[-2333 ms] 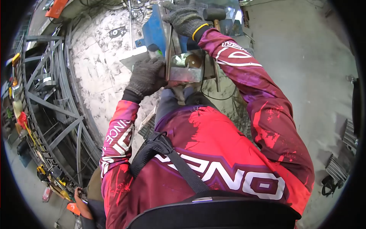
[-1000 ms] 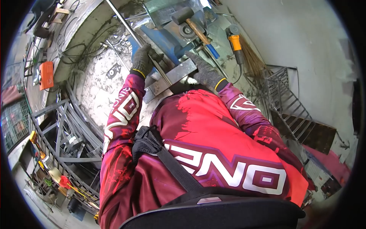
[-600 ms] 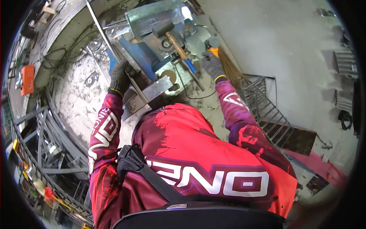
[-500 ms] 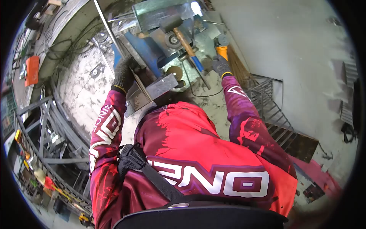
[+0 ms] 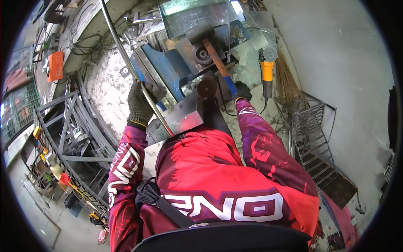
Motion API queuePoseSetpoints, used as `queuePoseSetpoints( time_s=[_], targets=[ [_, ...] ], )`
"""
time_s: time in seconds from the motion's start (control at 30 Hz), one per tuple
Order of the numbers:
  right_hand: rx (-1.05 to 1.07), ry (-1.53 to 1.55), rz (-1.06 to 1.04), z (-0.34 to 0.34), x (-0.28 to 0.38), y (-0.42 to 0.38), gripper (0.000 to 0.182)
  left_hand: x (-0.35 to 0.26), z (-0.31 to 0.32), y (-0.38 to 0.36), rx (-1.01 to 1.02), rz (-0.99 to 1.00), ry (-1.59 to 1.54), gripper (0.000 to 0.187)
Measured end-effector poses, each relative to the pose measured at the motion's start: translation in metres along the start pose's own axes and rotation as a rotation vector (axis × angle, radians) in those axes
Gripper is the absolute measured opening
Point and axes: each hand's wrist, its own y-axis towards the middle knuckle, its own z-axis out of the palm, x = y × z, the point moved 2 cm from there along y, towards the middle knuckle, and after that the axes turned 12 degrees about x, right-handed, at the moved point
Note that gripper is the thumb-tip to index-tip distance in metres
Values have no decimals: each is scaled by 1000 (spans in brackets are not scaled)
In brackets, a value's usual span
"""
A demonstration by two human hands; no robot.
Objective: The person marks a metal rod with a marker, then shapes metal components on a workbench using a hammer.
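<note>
Moved from beside the grinder (image 5: pixel 267 72) at right to the mallet handle (image 5: pixel 217 61), with the right hand (image 5: pixel 242 91) closed on its end, apparently for control. Clenching the long tube (image 5: pixel 117 40) in the left hand (image 5: pixel 138 106), from far left to near, seemingly to steady it over the sheet-metal box (image 5: pixel 184 121).

The right hand (image 5: pixel 242 91) has moved from the grinder (image 5: pixel 267 72) to the mallet (image 5: pixel 215 59).
</note>
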Motion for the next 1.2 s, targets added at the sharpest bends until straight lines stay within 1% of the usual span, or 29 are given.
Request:
queuePoseSetpoints(
  time_s=[0.07, 0.1, 0.13, 0.17, 0.2, 0.23, 0.27, 0.3, 0.33, 0.4, 0.47, 0.53, 0.6, 0.67, 0.7, 0.73, 0.77, 0.8, 0.83, 0.87, 0.9, 0.93, 0.97, 1.0, 1.07, 1.1, 1.13, 1.17, 1.2],
  targets=[
    [17, 154, -222, 17, -15, 38, 39, -9, 21, -6, -138, 43, 29, 48],
    [17, 151, -222, 11, -15, 33, 39, -13, 29, -8, -177, 38, 41, 44],
    [66, 166, -246, -3, -13, 26, 39, -16, 23, -7, -174, 43, 37, 44],
    [113, 182, -267, -15, -12, 18, 40, -21, 15, -4, -6, 56, 53, 41],
    [104, 179, -266, -26, -13, 5, 40, -24, 7, -4, 163, 68, 68, 39],
    [96, 88, -299, -38, -12, -8, 42, -23, 3, -2, 152, 81, 59, 41],
    [88, 1, -328, -43, -14, -14, 45, -23, 1, 1, 65, 50, 67, 40],
    [72, 54, -397, -40, -24, -14, 46, -24, 0, 2, 109, 6, 26, 40],
    [60, 56, -395, -46, -27, -26, 46, -25, -3, 5, 152, -38, -17, 41],
    [84, 156, -229, -53, -40, -54, 41, -23, -10, 10, 270, -84, -111, 44],
    [-11, 32, -304, -32, -83, -31, 39, -27, -4, 13, 103, -88, 7, 40],
    [-24, 135, -277, -64, -98, -74, 42, -27, -20, 28, 106, -46, 47, 37],
    [-34, 41, -327, -118, -80, -146, 41, -32, -4, 27, 137, -35, 277, 36],
    [-244, -107, -537, -154, -88, -175, 41, -39, -7, 31, 275, -120, 329, 38],
    [-260, -126, -533, -175, -87, -191, 41, -40, -5, 28, 269, -120, 323, 38],
    [-165, -98, -520, -198, -69, -225, 41, -43, -12, 38, 279, -108, 309, 38],
    [-68, -67, -507, -215, -50, -254, 42, -51, -21, 54, 447, 62, 847, 37],
    [-74, -76, -503, -226, -33, -274, 42, -53, -25, 59, 594, 244, 1387, 35],
    [-150, -175, -662, -234, -13, -294, 38, -52, -23, 58, 591, 201, 1151, 31],
    [-227, -279, -819, -242, 7, -312, 35, -54, -13, 60, 594, 215, 1144, 31],
    [-231, -290, -816, -248, 27, -328, 35, -57, -2, 58, 554, 219, 1095, 31],
    [-159, -378, -878, -251, 50, -343, 36, -58, 2, 57, 510, 222, 1045, 30],
    [-88, -464, -943, -249, 70, -353, 37, -56, -2, 67, 525, 107, 892, 26],
    [-87, -476, -945, -245, 85, -360, 37, -56, -2, 73, 520, 115, 885, 26],
    [196, -390, -959, -232, 114, -368, 37, -58, 1, 79, 355, -26, 439, 22],
    [203, -397, -961, -226, 127, -370, 37, -59, 5, 80, 312, -67, 524, 19],
    [211, -525, -1034, -218, 140, -372, 37, -54, 1, 81, 303, -74, 516, 19],
    [213, -653, -1109, -210, 152, -372, 36, -55, -1, 85, 289, -45, 538, 20],
    [221, -651, -1111, -203, 160, -368, 36, -54, -5, 89, 276, -19, 562, 21]
  ],
)
